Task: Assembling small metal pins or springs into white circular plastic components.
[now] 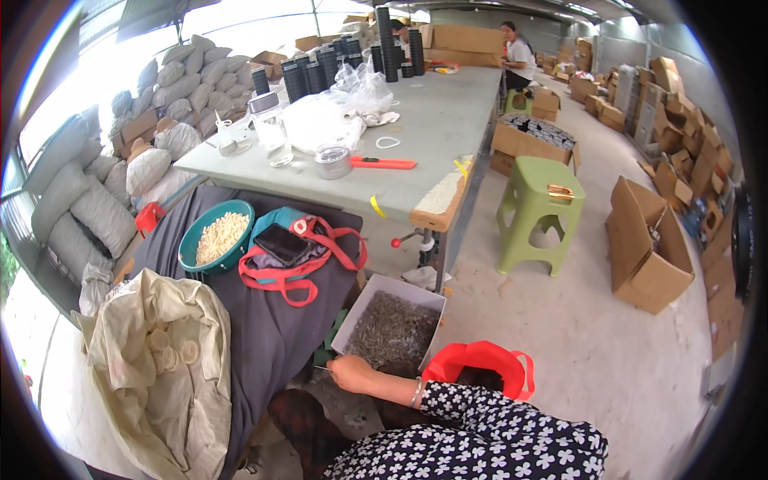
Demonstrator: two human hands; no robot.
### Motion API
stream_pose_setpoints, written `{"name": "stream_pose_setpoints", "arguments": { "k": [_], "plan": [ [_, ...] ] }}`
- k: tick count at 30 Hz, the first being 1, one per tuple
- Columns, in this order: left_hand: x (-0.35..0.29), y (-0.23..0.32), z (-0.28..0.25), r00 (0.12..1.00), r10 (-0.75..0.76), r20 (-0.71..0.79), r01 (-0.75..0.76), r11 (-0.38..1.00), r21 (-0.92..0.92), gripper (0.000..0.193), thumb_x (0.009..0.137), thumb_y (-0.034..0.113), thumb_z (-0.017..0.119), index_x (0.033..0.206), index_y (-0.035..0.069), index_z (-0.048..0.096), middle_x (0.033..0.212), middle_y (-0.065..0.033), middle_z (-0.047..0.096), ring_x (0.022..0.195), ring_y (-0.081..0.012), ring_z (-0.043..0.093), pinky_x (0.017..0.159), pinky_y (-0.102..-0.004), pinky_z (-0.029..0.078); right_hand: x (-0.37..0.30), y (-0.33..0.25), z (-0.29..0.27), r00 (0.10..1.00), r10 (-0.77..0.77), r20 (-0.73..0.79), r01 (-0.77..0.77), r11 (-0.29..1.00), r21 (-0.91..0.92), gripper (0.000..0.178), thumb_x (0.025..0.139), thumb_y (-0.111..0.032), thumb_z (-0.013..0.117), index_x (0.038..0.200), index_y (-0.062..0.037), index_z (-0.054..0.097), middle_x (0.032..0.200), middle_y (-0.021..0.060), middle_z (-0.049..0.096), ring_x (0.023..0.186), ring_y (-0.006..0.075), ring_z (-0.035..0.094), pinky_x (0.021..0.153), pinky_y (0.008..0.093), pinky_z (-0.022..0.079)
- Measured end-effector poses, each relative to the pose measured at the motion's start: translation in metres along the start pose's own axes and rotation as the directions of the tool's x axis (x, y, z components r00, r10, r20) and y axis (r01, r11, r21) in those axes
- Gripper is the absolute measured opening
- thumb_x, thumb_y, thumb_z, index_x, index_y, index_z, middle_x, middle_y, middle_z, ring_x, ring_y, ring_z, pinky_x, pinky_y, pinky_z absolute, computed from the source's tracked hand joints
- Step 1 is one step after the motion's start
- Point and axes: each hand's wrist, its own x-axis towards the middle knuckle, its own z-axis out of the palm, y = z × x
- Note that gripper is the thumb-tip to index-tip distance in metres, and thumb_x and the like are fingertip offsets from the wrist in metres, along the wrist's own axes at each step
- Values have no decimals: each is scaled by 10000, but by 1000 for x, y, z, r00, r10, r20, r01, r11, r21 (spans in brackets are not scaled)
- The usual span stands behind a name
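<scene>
My right hand (352, 374) comes in from the lower right, a bracelet at its wrist. Its fingers are pinched on a thin light-coloured strip (322, 368), too small to name surely. Just beyond the hand is a white box (402, 289) holding many small dark grey pieces (392, 326). A dark green object (326, 352) shows partly at the box's left side. Close to my forearm, an open red bag (512, 370) has a dark inside. My left hand is not in view.
On a dark cloth at left are a teal bowl (190, 266) of cream pieces, a blue-and-red bag (324, 268) and a phone (282, 243). A beige sack (188, 400) stands nearer. Ahead is a long table (436, 104); right, a green stool (544, 184) and cardboard box (650, 256).
</scene>
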Motion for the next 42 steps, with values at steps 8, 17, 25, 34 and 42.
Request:
{"name": "stream_pose_setpoints", "arguments": {
  "k": [8,17,25,34,42],
  "plan": [
    [123,-14,150,703,675,-225,-711,658,-247,108,738,26,557,825,-14,606,793,-166,610,631,-317,558,571,-365,443,5,-3,13,999,-47,8,47,999,-13,188,787,-133,510,889,0,595,829,206,609,784,386,599,684,485,475],
    [174,95,303,681,732,-13,-696,643,-319,435,729,130,600,1146,15,546,1171,-246,524,1066,-409,483,902,-451,407,8,8,15,1000,-27,13,27,999,-44,174,741,-107,527,844,-9,625,783,223,622,780,396,610,682,485,472],
    [179,100,351,727,686,40,-674,724,-148,487,733,228,601,1205,140,523,1289,-212,435,1169,-445,384,959,-487,370,13,2,12,998,52,47,-52,999,-16,191,682,-32,544,851,-21,634,868,213,630,874,380,605,738,459,473],
    [178,88,340,689,722,61,-710,690,-138,430,659,176,633,1084,126,595,1191,-136,522,1137,-363,438,906,-503,381,18,1,17,996,54,75,-51,998,-41,201,703,-58,547,881,-39,637,872,207,631,862,376,610,733,457,479],
    [177,94,355,527,837,-147,-850,516,-106,449,627,144,681,1064,136,576,1096,-72,581,1093,-315,475,872,-488,377,15,1,16,996,20,81,-15,998,-65,180,709,-89,561,867,-36,628,839,202,630,822,380,612,705,469,478]
  ]
}}
